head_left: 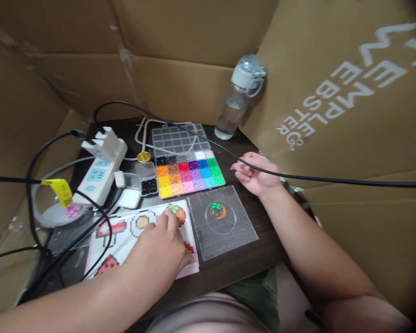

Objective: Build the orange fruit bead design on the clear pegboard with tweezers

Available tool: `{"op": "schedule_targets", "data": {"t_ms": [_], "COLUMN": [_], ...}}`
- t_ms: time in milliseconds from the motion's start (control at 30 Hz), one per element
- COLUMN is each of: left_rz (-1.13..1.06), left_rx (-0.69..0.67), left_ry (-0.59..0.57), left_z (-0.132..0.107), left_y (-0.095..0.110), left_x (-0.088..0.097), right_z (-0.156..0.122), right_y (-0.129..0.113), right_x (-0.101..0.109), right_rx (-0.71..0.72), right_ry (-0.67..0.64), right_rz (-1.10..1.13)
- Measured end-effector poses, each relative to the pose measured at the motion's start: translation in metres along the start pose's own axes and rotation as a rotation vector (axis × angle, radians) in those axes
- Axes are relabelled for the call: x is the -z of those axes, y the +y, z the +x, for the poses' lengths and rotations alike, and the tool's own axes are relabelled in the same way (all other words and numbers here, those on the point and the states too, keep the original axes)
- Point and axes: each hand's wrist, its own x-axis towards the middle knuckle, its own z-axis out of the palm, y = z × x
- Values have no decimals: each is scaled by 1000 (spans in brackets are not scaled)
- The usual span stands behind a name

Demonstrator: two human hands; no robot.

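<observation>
My left hand [164, 243] lies on a printed pattern sheet [126, 240] with pixel pictures. Its fingertips touch near an orange picture with a green top [176, 213], and its thumb is spread to the right. My right hand [258, 175] is raised beyond the right side of a clear pegboard [229, 245], fingers curled together. A small pinkish tip shows at those fingers; I cannot make out what it is. On the pegboard sits a small bead figure [217, 211], green above and orange around dark beads. Behind it is a compartment box of coloured beads [194, 173], its clear lid [180, 138] open.
A white power strip [99, 173] with plugs and cables stands at left. Small boxes of black beads [149, 187] and white beads [129, 198] lie beside the bead box. A water bottle [234, 106] stands behind. A black cable [319, 181] crosses in front; cardboard walls surround the table.
</observation>
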Motion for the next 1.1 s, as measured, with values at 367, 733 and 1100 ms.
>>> {"op": "schedule_targets", "data": {"t_ms": [367,733,1100], "left_rz": [45,-2,-55], "left_rx": [-10,7,137], "left_ry": [6,26,-137], "left_z": [3,-2,-2], "left_y": [1,-3,-26], "left_x": [-6,3,18], "right_z": [4,5,6], "right_y": [-8,-8,-5], "right_x": [20,23,22], "right_rx": [120,19,-25], "right_ry": [55,19,70], "right_rz": [38,272,341]}}
